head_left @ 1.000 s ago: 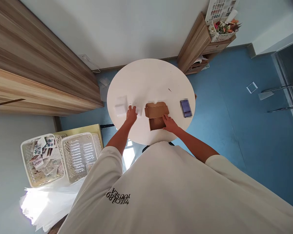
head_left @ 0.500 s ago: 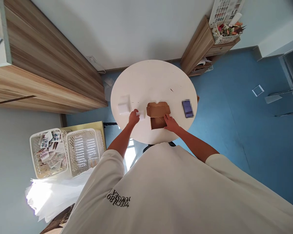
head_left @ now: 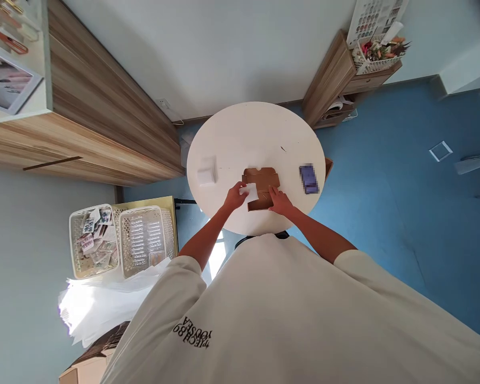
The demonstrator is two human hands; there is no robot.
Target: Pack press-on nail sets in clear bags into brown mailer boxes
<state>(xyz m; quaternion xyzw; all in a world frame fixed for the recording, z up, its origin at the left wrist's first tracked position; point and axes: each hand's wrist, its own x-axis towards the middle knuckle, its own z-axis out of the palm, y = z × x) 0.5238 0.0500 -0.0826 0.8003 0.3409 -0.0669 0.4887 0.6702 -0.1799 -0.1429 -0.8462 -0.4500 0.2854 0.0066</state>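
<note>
A small open brown cardboard box (head_left: 263,180) lies on the round white table (head_left: 256,133), its lid flap folded back. My left hand (head_left: 234,197) is closed on a small white pad (head_left: 249,192) and holds it over the box's left edge. Resting on the box's right front corner, my right hand (head_left: 279,201) has its fingers curled against the cardboard. A stack of white pads (head_left: 207,172) sits on the table to the left. A purple object (head_left: 308,178), blurred, lies near the table's right edge.
Two white perforated baskets (head_left: 116,240) stand on a yellow surface at the lower left, above a heap of clear plastic bags (head_left: 96,304). A long wooden cabinet (head_left: 84,122) runs along the left. A wooden shelf unit (head_left: 336,80) stands behind the table.
My left hand picked up a white pad from beside the stack and carried it right, to the box. My right hand stayed on the box.
</note>
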